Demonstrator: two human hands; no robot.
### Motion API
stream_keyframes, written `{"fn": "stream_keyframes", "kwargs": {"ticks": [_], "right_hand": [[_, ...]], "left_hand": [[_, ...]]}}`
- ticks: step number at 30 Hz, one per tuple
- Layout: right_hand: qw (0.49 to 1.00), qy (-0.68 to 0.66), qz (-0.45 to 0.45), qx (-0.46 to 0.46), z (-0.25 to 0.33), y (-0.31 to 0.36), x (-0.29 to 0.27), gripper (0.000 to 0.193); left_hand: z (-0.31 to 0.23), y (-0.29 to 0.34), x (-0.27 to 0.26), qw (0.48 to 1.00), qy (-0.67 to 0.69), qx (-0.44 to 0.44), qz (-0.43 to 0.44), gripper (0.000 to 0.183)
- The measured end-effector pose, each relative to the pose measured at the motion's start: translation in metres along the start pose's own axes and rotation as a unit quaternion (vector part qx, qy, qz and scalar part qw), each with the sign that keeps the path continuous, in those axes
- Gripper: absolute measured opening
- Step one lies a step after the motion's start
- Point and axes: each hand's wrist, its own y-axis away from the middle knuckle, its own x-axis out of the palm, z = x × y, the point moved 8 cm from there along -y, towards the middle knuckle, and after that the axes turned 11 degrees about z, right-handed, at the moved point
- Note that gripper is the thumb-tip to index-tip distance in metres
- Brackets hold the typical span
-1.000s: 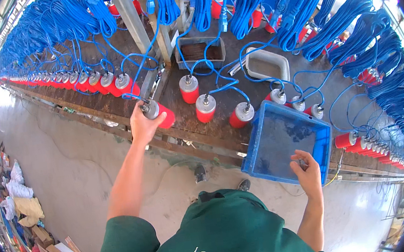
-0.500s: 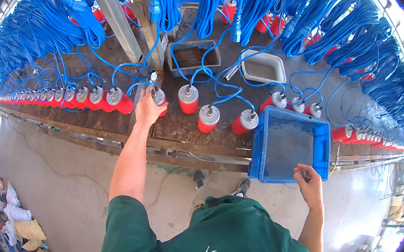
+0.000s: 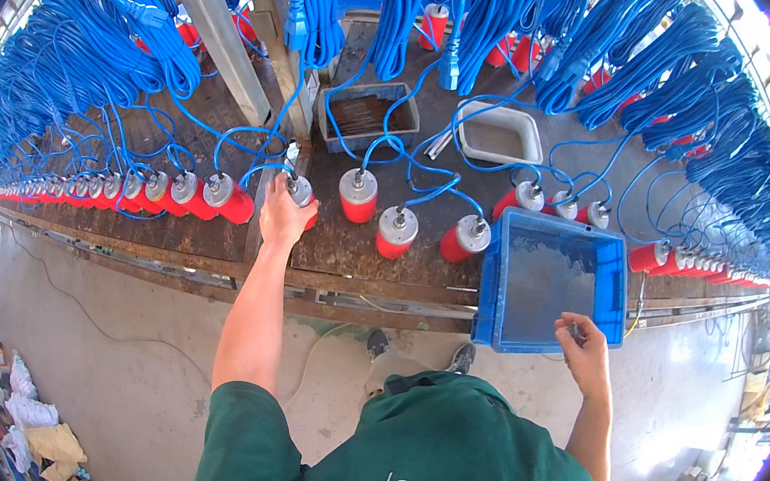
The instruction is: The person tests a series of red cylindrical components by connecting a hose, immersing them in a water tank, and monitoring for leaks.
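My left hand is wrapped round a red cylinder with a silver metal top, standing near the bench's front edge. A blue cable comes out of its top, and my fingers hide part of its side. To its right stand more such pieces: one upright red cylinder, another nearer the edge, and one leaning over. My right hand is closed at the front right corner of a blue plastic bin. Something small and greyish shows between its fingers, too small to name.
A long row of red cylinders lines the bench on the left; others lie at right. Coiled blue cables hang above. Behind are a grey tray, a white tray and a metal post. A cord crosses the floor.
The view has shifted very slightly. Both hands keep almost the same places, the left on the red cylinder and the right by the bin's corner.
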Motion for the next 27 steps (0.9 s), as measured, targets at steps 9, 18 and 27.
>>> {"fn": "stream_keyframes", "kwargs": {"ticks": [9, 18, 27], "right_hand": [[0.995, -0.058, -0.047, 0.065, -0.032, 0.012, -0.018, 0.013], [0.997, 0.031, 0.015, 0.071, -0.029, 0.020, -0.012, 0.014], [0.996, -0.061, 0.050, 0.051, -0.049, 0.027, -0.012, 0.020]], "left_hand": [[-0.043, 0.076, -0.002, 0.973, 0.006, 0.137, -0.183, 0.075], [-0.102, -0.016, 0.058, 0.980, 0.083, 0.159, 0.087, 0.098], [-0.080, 0.066, 0.028, 0.991, 0.093, 0.086, -0.046, 0.072]]}}
